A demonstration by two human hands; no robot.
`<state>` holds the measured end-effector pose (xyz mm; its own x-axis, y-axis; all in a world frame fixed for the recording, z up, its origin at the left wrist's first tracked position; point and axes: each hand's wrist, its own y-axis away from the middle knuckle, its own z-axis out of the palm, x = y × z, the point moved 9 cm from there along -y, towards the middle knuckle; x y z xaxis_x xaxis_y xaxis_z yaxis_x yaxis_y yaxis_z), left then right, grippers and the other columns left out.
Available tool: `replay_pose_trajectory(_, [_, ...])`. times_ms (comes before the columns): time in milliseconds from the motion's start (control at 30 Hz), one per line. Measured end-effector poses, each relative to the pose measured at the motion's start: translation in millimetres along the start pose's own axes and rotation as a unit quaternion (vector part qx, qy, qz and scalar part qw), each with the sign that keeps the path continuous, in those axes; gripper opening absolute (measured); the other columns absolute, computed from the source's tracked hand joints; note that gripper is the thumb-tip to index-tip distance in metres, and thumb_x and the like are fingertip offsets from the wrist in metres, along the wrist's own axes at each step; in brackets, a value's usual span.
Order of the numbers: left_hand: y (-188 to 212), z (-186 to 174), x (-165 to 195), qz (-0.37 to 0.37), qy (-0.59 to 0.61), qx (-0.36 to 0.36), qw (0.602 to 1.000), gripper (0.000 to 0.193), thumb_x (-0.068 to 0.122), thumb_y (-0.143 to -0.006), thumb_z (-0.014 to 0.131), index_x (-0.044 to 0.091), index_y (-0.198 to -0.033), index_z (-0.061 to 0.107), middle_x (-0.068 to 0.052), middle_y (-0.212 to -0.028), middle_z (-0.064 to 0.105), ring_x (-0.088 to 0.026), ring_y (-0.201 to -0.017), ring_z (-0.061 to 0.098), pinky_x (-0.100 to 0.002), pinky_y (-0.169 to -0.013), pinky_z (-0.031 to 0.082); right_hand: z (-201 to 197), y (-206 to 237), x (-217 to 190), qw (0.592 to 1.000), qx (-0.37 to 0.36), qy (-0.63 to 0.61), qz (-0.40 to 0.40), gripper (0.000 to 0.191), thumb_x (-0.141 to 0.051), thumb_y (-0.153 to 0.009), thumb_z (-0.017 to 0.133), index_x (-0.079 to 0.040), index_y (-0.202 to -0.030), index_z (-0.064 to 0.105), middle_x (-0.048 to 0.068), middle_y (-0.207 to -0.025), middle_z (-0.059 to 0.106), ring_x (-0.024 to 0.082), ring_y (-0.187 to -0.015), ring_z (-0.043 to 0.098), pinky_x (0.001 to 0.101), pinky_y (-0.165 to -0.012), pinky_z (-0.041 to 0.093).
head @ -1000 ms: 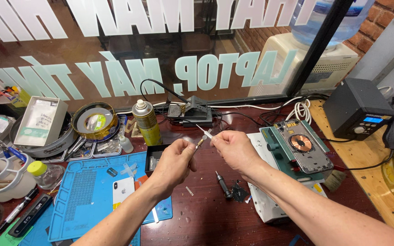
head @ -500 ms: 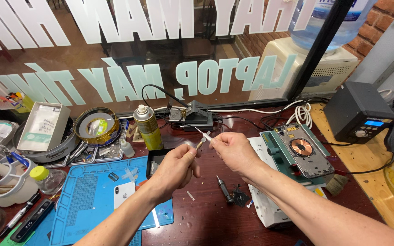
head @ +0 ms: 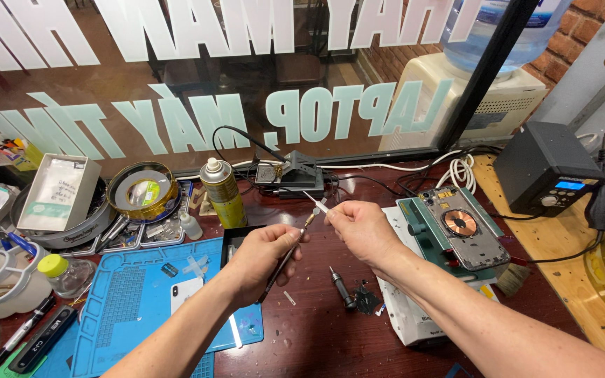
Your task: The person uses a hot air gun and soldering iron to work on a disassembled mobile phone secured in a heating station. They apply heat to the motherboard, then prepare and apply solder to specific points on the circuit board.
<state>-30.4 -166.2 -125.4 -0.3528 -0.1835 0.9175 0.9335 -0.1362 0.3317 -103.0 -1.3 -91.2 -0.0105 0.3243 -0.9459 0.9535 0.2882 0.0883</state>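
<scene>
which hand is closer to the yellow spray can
Left. The left hand sits just right of and below the yellow spray can, holding a thin tool. The right hand is farther right, past the left hand, pinching a small blade.

hands mid-bench, spray can behind L, mat front L, opened phone R, station far R

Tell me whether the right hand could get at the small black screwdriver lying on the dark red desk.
Probably yes: the right hand is above the small black screwdriver with nothing between, but its fingers pinch a thin blade.
</scene>
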Motion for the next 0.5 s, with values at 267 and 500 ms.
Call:
replay_pose_trajectory(267, [-3.3,-1.9,-0.9,0.006,0.055,0.019,0.998,0.034,0.033,-0.105,0.062,0.001,-0.094,0.063,-0.004,-0.063,0.055,-0.006,-0.035,0.029,-0.025,-0.033,0.02,20.6,13.8,14.9,0.999,-0.014,0.01,0.039,0.022,-0.021,-0.097,0.066,-0.005,-0.085,0.074,-0.003,-0.064,0.057,0.006,-0.057,0.047,0.0256,-0.051,0.04])
replay_pose_trajectory(500, [-17.8,-1.2,-13.5,-0.037,0.016,0.04,0.998,0.018,0.018,-0.097,0.067,0.003,-0.087,0.068,-0.006,-0.067,0.063,-0.007,-0.035,0.029,-0.027,-0.034,0.018,27.2,17.6,17.0,0.999,-0.024,0.032,0.027,0.026,-0.023,-0.097,0.065,-0.003,-0.081,0.073,-0.003,-0.062,0.058,0.007,-0.056,0.046,0.0287,-0.049,0.039])
